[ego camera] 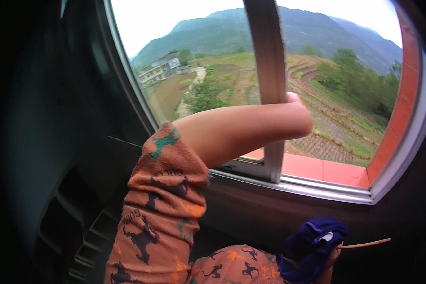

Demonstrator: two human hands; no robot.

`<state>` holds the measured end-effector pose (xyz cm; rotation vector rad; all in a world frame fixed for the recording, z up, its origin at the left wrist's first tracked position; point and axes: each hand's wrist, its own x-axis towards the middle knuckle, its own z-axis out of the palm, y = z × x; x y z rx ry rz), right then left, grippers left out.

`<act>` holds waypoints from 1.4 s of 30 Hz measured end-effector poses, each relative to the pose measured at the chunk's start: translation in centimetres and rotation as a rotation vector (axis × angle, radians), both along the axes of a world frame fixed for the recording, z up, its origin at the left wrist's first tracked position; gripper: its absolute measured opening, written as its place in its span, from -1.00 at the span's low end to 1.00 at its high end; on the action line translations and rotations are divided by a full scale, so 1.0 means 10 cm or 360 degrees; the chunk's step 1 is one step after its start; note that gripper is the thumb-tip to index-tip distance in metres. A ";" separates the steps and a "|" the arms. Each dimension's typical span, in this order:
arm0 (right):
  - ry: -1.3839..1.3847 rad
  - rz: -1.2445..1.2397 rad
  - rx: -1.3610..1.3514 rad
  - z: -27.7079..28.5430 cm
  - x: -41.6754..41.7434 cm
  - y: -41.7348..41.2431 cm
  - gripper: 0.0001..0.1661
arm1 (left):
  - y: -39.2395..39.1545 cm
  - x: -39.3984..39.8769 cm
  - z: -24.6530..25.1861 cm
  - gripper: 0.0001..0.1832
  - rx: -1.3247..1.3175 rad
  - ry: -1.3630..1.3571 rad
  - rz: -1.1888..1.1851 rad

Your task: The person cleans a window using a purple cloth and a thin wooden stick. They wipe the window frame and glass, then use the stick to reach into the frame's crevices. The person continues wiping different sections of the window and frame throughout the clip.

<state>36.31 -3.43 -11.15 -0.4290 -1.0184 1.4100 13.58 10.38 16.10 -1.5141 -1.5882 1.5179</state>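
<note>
My left arm, in an orange patterned sleeve, crosses in front of the upright edge of a sliding window sash (269, 71). At that edge my left hand (294, 98) bends around to the far side, its fingers mostly hidden behind the stile. Low on the right, my right hand (333, 256) grips a bunched dark blue cloth (314, 236), partly covered by it. A thin wooden stick (367, 244) sticks out to the right from the same hand. A small white patch shows on the cloth.
Along the bottom of the window runs a metal track (326, 191), with a red tiled outer ledge (323, 170) beyond it. The opening right of the sash looks onto terraced fields. Dark shelf-like slats (88, 245) stand at lower left.
</note>
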 end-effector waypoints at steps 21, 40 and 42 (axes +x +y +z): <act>0.0057 -0.0795 -0.0097 0.15 -0.11 -0.43 -0.48 | -1.55 0.53 -0.80 -0.82 0.0084 -0.2907 -0.2050; -0.1612 -0.0747 0.0632 0.67 -1.43 -0.78 -0.50 | -2.23 -1.33 -2.86 0.07 -0.0894 -0.5356 0.1523; -0.1392 -0.0706 0.0385 0.58 -1.46 -0.69 -0.44 | -2.32 -1.47 -2.89 0.01 -0.0856 -0.5482 0.1677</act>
